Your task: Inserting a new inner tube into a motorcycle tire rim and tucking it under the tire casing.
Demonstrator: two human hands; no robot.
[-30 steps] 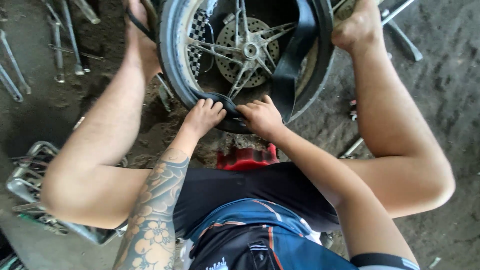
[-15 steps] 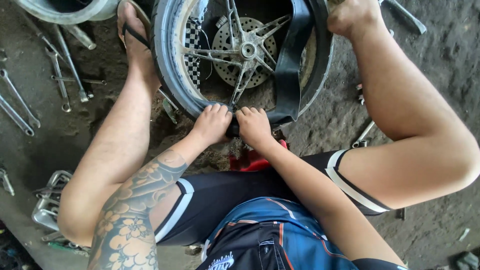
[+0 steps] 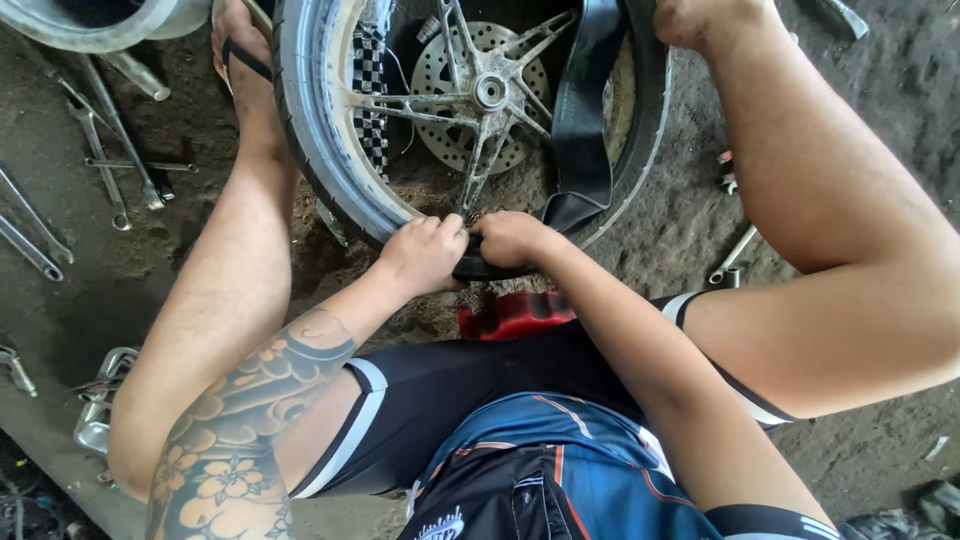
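Observation:
A motorcycle wheel (image 3: 330, 150) with silver spokes and a brake disc (image 3: 500, 100) lies flat on the dirt between my legs. A black inner tube (image 3: 585, 120) loops out across the rim. My left hand (image 3: 425, 255) and my right hand (image 3: 510, 238) sit side by side at the near edge of the tyre. Both press with curled fingers on the black rubber (image 3: 480, 268) at the rim. My feet rest on the tyre at the far left and far right.
Several wrenches (image 3: 110, 150) lie on the dirt at the left. A pale basin edge (image 3: 90, 20) shows at the top left. A red stool (image 3: 515, 312) is under me. More tools (image 3: 735, 255) lie at the right of the wheel, and metal parts (image 3: 100, 400) at the lower left.
The view has shifted closer and slightly down the wheel. Both hands stay at the near rim, drawn closer together and pressed lower on the tube.

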